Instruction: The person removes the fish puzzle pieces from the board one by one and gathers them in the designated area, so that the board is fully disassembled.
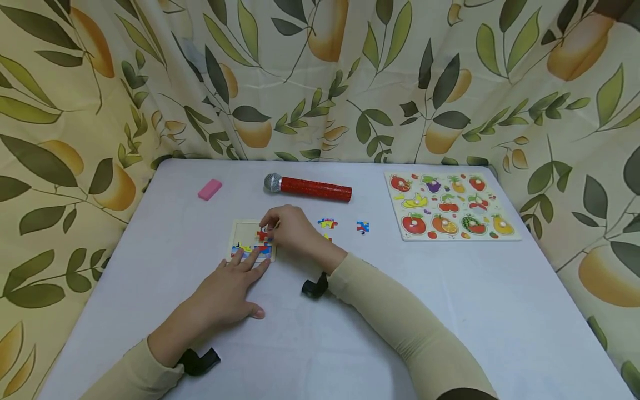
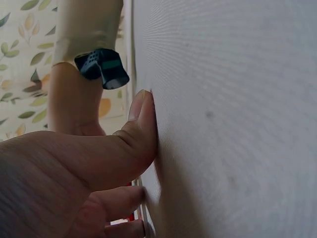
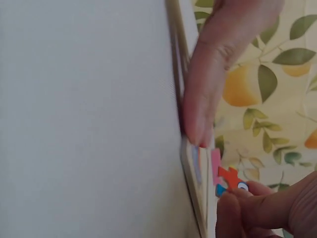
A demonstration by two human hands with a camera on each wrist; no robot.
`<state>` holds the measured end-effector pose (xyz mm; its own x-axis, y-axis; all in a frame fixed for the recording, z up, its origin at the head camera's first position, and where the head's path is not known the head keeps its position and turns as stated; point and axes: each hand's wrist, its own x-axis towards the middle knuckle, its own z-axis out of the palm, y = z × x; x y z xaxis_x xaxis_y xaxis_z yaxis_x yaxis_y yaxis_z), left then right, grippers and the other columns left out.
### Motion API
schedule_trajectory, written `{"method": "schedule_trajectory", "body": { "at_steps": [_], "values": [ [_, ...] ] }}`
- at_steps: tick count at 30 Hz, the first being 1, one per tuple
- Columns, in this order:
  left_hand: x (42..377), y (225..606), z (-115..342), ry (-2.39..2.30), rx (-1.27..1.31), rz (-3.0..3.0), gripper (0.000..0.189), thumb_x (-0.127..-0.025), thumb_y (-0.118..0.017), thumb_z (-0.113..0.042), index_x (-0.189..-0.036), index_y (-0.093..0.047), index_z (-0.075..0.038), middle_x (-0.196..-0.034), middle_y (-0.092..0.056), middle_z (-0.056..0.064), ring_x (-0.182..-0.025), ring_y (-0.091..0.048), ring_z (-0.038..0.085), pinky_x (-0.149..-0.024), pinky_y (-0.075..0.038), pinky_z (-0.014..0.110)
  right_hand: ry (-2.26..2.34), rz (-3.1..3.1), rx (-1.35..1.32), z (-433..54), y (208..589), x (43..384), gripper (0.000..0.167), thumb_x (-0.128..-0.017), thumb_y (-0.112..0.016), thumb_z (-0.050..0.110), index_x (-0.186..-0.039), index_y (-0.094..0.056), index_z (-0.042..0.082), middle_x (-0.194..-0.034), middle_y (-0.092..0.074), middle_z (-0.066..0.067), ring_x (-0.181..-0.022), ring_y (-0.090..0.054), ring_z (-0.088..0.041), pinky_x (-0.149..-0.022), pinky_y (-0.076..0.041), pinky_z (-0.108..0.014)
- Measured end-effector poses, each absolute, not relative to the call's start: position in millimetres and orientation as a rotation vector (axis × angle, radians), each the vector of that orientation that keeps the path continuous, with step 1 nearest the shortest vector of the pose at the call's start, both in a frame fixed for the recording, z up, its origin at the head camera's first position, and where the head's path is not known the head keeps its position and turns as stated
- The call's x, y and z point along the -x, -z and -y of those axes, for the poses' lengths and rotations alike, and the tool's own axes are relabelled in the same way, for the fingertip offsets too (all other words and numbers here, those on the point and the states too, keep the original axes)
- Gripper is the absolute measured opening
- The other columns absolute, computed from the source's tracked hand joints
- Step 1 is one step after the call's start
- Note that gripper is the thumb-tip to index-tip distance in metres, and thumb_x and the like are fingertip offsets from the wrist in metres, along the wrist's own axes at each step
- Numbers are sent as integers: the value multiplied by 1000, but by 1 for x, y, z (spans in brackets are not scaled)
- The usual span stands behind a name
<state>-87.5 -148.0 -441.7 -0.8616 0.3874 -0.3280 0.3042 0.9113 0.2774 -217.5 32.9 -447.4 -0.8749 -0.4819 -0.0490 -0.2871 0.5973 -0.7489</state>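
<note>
A small square puzzle board (image 1: 240, 226) lies left of the table's middle, with colourful pieces (image 1: 262, 251) along its near side. My left hand (image 1: 224, 290) rests on the board's near edge with its fingers spread; its thumb (image 2: 143, 119) touches the cloth in the left wrist view. Over the board's right side, my right hand (image 1: 298, 233) pinches a red and blue jigsaw piece (image 3: 229, 177) between thumb and fingers, held slightly above the board. Loose jigsaw pieces (image 1: 327, 223) lie to the right, one partly hidden by my right hand.
Behind the board lies a red microphone (image 1: 316, 189), with a pink block (image 1: 210, 189) to its left. A fruit puzzle board (image 1: 407, 214) is at the far right. Another loose piece (image 1: 363, 227) lies nearer the middle. Patterned curtains (image 1: 320, 100) border the white-clothed table (image 1: 400, 289).
</note>
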Motion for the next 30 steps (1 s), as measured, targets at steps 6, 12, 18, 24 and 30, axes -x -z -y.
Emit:
{"method": "schedule_trajectory", "body": {
  "at_steps": [6,12,18,24,30],
  "values": [
    [88,441,148,-299,-496,-2688,107,-79,-88,-61,-168,-41,-22,-179,-27,13,-165,-17,52,-126,-29,73,1291,-2469,501,-44,437,220,19,-94,-78,1,-109,-85,11,-96,-72,-5,-77,-67,-20,-59,-59,-27],
    [88,441,148,-298,-497,-2685,108,-79,-88,-61,-168,-40,-23,-180,-26,13,-165,-17,52,-126,-29,74,1285,-2455,463,-64,425,220,19,-97,-79,5,-113,-85,12,-104,-75,-4,-85,-66,-22,-62,-60,-27],
    [87,442,148,-301,-511,-2691,108,-79,-87,-62,-168,-41,-22,-179,-27,14,-165,-18,53,-126,-29,73,1287,-2466,409,-90,418,221,18,-96,-79,5,-109,-86,15,-106,-78,-3,-86,-66,-25,-59,-57,-27],
    [86,441,147,-306,-498,-2699,107,-80,-87,-61,-168,-40,-22,-180,-26,13,-166,-17,51,-127,-29,72,1266,-2482,333,-119,411,222,19,-96,-79,3,-109,-86,16,-106,-73,-7,-89,-66,-27,-62,-58,-28],
    [85,441,147,-320,-508,-2695,106,-82,-87,-59,-168,-39,-23,-180,-24,12,-166,-16,50,-128,-28,72,1220,-2507,295,-151,410,219,21,-96,-77,2,-112,-86,13,-108,-72,-9,-89,-66,-28,-62,-58,-29]
  ]
}}
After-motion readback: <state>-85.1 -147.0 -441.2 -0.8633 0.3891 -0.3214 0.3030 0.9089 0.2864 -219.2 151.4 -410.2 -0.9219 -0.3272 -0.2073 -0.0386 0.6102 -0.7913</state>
